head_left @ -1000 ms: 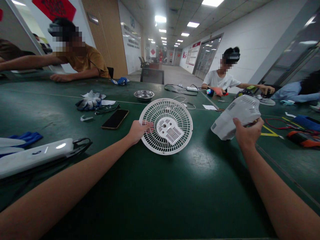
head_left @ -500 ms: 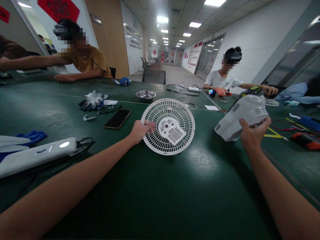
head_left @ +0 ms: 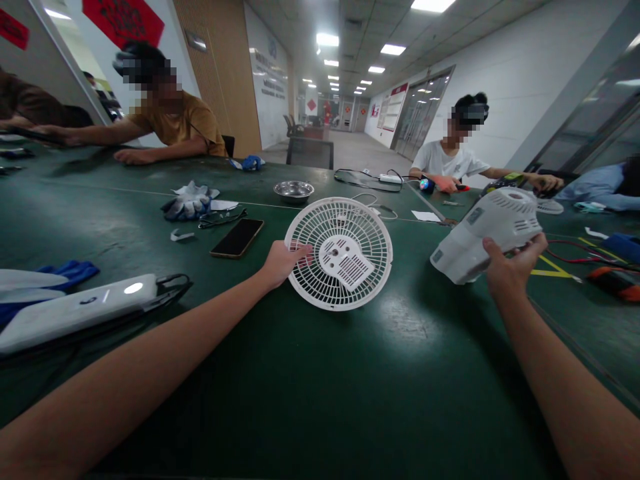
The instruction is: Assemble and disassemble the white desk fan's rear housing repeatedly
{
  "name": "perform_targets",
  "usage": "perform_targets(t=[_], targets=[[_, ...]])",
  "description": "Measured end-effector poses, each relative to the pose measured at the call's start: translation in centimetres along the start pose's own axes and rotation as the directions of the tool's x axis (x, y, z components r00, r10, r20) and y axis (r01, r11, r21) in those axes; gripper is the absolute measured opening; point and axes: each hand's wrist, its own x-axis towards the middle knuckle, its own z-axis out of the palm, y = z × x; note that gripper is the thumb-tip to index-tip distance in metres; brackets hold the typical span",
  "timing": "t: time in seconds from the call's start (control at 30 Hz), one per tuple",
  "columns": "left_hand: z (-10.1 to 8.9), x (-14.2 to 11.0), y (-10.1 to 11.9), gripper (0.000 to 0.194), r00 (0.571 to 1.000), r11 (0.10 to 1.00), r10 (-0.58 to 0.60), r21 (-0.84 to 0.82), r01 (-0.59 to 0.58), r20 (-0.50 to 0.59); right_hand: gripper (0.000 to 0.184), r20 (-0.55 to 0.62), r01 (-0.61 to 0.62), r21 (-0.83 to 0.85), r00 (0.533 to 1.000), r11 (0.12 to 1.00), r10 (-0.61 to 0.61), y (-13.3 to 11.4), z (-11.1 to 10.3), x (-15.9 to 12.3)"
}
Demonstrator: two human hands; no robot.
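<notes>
My left hand (head_left: 283, 263) grips the left rim of a round white fan grille (head_left: 345, 257), thumb in front and fingertips showing through the slats. The grille is tilted up to face me, its lower edge close to the green tabletop (head_left: 320, 393). On the right, my right hand (head_left: 513, 267) is closed round a white plastic fan housing (head_left: 473, 243) with vent slots at its upper end. The housing leans over, and its far side is hidden. Behind the grille a thin pale cord (head_left: 387, 212) lies on the table.
A phone (head_left: 237, 238), a work glove (head_left: 187, 201) and a metal bowl (head_left: 294, 191) lie beyond my left arm. At the left is a white, box-like device (head_left: 80, 310) with a black cable. An orange-black tool (head_left: 615, 283) lies far right. Two co-workers sit across the table.
Both hands keep their holds. The housing has shifted slightly right and turned a little. The whole view has drifted slightly, and the co-worker at left now shows a dark object in an outstretched hand.
</notes>
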Motion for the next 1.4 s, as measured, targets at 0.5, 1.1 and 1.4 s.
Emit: perform_targets(t=[0.5,1.1,1.4], targets=[[0.0,0.2,-0.1,0.016,1.0,1.0,-0.023,-0.015,0.023,-0.001,0.087,0.181,0.252,-0.105,0.956,0.962,-0.231,-3.1,2.2,-5.4],[-0.1,0.2,-0.1,0.021,0.999,0.997,0.054,0.057,-0.054,0.009,0.064,0.563,0.358,-0.249,0.81,0.9,-0.166,-3.2,6.8,-10.4],[0.7,-1.7,1.8,0.022,0.955,0.918,0.286,0.306,-0.251,-0.077,0.041,0.918,-0.75,0.19,0.365,0.633,0.156,-10.6,6.4,-17.5]])
